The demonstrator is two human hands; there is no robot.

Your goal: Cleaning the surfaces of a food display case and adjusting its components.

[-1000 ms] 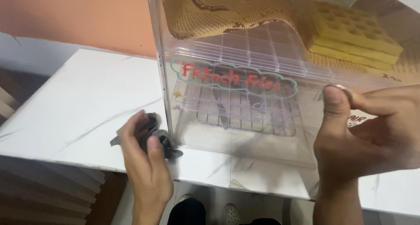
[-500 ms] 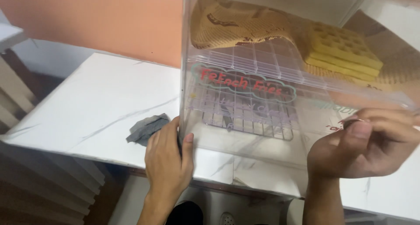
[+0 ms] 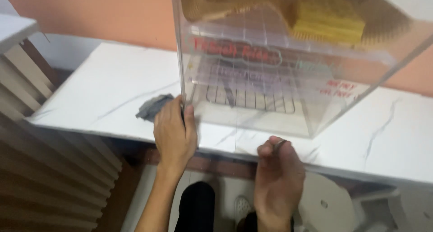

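Right hand point(image 3: 278, 178) dropped off clear display case point(image 3: 288, 74), fingers loosely curled, empty; left hand point(image 3: 175, 132) fingers grasping case's corner edge, grey cloth point(image 3: 152, 107) beside

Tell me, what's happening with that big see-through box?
A person is handling a clear plastic display case that stands on a white marble-look counter. Their left hand grips the case's front left corner edge. Their right hand is lower, at the counter's front edge, off the case. A wire rack sits inside, and a crumpled grey cloth lies on the counter beside the left hand.
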